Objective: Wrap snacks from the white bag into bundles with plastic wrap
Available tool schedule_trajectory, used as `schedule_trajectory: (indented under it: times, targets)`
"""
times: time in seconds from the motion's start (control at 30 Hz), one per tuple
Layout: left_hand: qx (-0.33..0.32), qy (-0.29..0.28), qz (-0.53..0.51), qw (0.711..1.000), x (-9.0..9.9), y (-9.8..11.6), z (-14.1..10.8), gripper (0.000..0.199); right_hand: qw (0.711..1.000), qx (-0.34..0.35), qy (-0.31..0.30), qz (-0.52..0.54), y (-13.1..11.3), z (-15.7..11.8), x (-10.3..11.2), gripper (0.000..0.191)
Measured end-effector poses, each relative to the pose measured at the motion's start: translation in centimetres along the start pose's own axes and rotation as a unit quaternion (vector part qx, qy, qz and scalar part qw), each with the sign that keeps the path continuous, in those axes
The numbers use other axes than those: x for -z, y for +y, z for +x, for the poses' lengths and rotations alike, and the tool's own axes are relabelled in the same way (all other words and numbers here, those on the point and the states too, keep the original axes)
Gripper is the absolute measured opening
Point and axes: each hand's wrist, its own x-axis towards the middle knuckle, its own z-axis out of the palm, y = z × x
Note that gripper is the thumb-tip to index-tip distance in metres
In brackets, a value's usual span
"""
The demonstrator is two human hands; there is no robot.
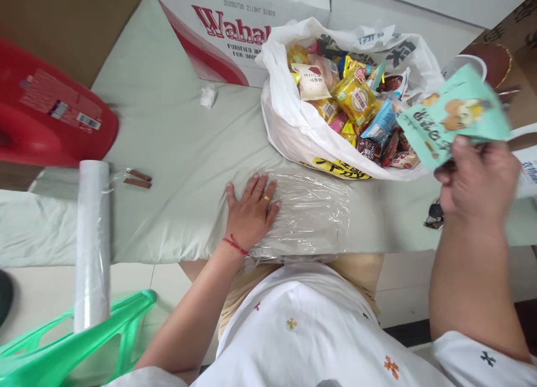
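Best to brace the film lightly with the left hand: palm down, fingers moderately spread, holding nothing, laid over the left part of the sheet on the table. Press without dragging, since wrinkles already run toward 3 o'clock from that palm. Pinch the packet firmly but without crushing, near its lower edge, in the right hand: thumb across the printed face, other fingers curled and partly hidden. Mind the rim of the bag, at 10 o'clock from the right hand, to avoid catching it or spilling snacks.

As for the packet: raised between 2 and 3 o'clock from the left hand, tilted, printed face visible. Mint green, flat, roughly rectangular, with dark lettering and an orange-brown picture; slightly blurred. Impossible to tell whether touching the bag.
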Motion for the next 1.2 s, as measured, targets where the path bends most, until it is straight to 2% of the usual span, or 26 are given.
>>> schedule_trajectory:
  times: [0.03, 0.07, 0.13, 0.2, 0.23, 0.3, 0.37, 0.43, 0.53, 0.63, 0.73, 0.8, 0.87, 0.93, 0.97, 1.03, 1.13, 1.2]
  targets:
    - [0.001, 0.000, -0.001, 1.000, 0.1, 0.1, 0.0, 0.059, 0.996, -0.042, 0.001, 0.073, -1.1, -1.6, 0.8, 0.042]
    - [0.003, -0.002, -0.003, 1.000, 0.1, 0.1, 0.0, 0.059, 0.987, -0.104, -0.026, 0.122, -2.2, -3.5, 1.3, 0.041]
    - [0.005, -0.007, -0.006, 1.000, 0.3, 0.2, 0.0, 0.059, 0.947, -0.241, -0.113, 0.178, -3.8, -7.4, 1.0, 0.047]
    - [0.010, -0.015, -0.010, 1.000, 0.4, 0.2, 0.1, 0.059, 0.879, -0.357, -0.234, 0.214, -4.6, -11.1, -1.1, 0.051]
    - [0.013, -0.018, -0.012, 1.000, 0.4, 0.2, 0.1, 0.059, 0.846, -0.394, -0.270, 0.236, -4.8, -12.7, -2.6, 0.052]
    - [0.017, -0.024, -0.015, 0.999, 0.4, 0.1, 0.0, 0.059, 0.809, -0.434, -0.275, 0.287, -5.0, -15.2, -6.1, 0.053]
    - [0.018, -0.026, -0.017, 0.999, 0.5, -0.1, 0.0, 0.060, 0.798, -0.444, -0.238, 0.330, -5.2, -16.7, -9.0, 0.054]
    - [0.016, -0.025, -0.021, 0.999, 0.5, -0.2, -0.1, 0.060, 0.794, -0.444, -0.230, 0.345, -5.5, -17.8, -10.8, 0.052]
    - [0.010, -0.023, -0.024, 0.999, 0.5, -0.1, -0.1, 0.061, 0.794, -0.441, -0.280, 0.311, -5.7, -19.2, -11.1, 0.050]
    - [0.008, -0.022, -0.024, 0.999, 0.4, 0.0, 0.0, 0.064, 0.800, -0.410, -0.366, 0.241, -5.0, -20.6, -9.2, 0.047]
    - [0.014, -0.023, -0.018, 0.999, 0.4, 0.1, 0.0, 0.068, 0.819, -0.322, -0.449, 0.157, -4.0, -20.4, -5.7, 0.038]
    - [0.015, -0.027, -0.014, 0.999, 0.3, 0.1, 0.0, 0.068, 0.853, -0.258, -0.444, 0.095, -3.7, -18.9, -2.8, 0.033]
    - [0.014, -0.024, -0.012, 1.000, 0.2, 0.1, 0.0, 0.064, 0.889, -0.218, -0.399, 0.061, -3.7, -16.6, -0.4, 0.031]
    - [0.012, -0.017, -0.011, 1.000, 0.1, 0.1, 0.0, 0.062, 0.919, -0.198, -0.335, 0.064, -4.0, -14.3, 0.6, 0.033]
    - [0.009, -0.013, -0.010, 1.000, 0.0, 0.0, 0.0, 0.061, 0.929, -0.189, -0.311, 0.072, -4.2, -13.3, 0.3, 0.034]
    - [0.005, -0.006, -0.008, 1.000, -0.1, 0.0, 0.0, 0.061, 0.934, -0.173, -0.300, 0.094, -4.3, -11.9, -1.7, 0.037]
    - [0.003, 0.004, -0.005, 1.000, -0.4, -0.1, 0.0, 0.059, 0.916, -0.157, -0.355, 0.099, -3.7, -11.7, -6.5, 0.040]
    - [0.002, 0.008, -0.002, 1.000, -0.5, -0.1, 0.0, 0.059, 0.918, -0.115, -0.378, 0.018, -3.1, -12.2, -9.1, 0.040]
